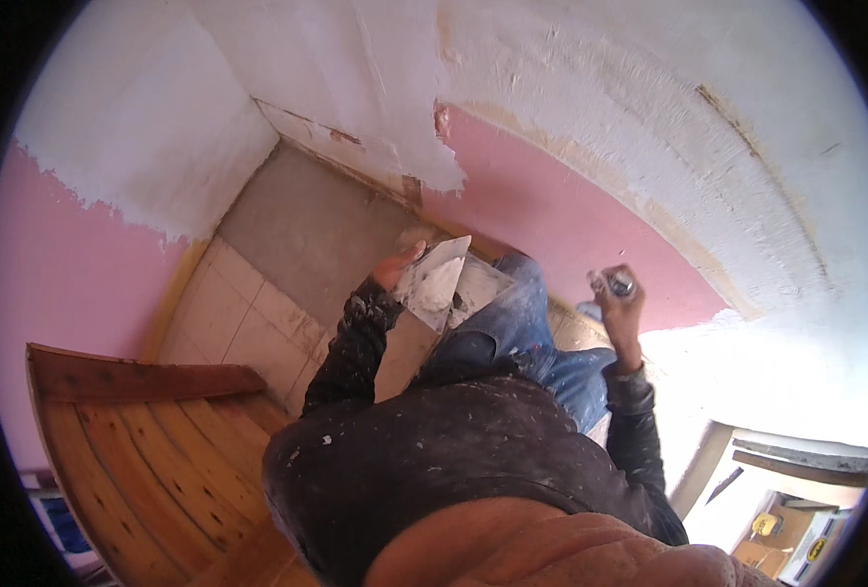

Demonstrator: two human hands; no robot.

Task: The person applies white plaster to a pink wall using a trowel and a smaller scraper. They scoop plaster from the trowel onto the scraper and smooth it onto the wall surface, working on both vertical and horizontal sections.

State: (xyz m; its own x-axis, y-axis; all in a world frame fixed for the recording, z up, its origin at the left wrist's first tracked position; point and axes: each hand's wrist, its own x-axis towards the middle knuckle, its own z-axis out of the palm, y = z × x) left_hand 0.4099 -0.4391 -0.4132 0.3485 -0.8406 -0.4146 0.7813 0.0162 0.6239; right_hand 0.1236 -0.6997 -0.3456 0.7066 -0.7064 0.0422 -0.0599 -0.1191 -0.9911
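Observation:
My left hand [400,264] is out in front, closed on the edge of a flat putty board [426,311] whose raised corner stands up pale. A heap of white putty [441,286] lies on it, next to my bent knee in blue jeans. On the other side, my right hand [622,308] is raised near the pink wall, its fingers wrapped round a hand tool [620,285] with a round, shiny end toward me. The rest of that tool is mostly hidden, so its kind is unclear. White specks cover my dark sleeves.
The pink wall [512,176] ahead carries rough white plaster [630,127] above. Tiles [258,338] and a grey floor patch [307,210] lie ahead left. A wooden plank panel [140,460] stands at left. Boxes [786,538] sit at lower right beside a ledge [796,460].

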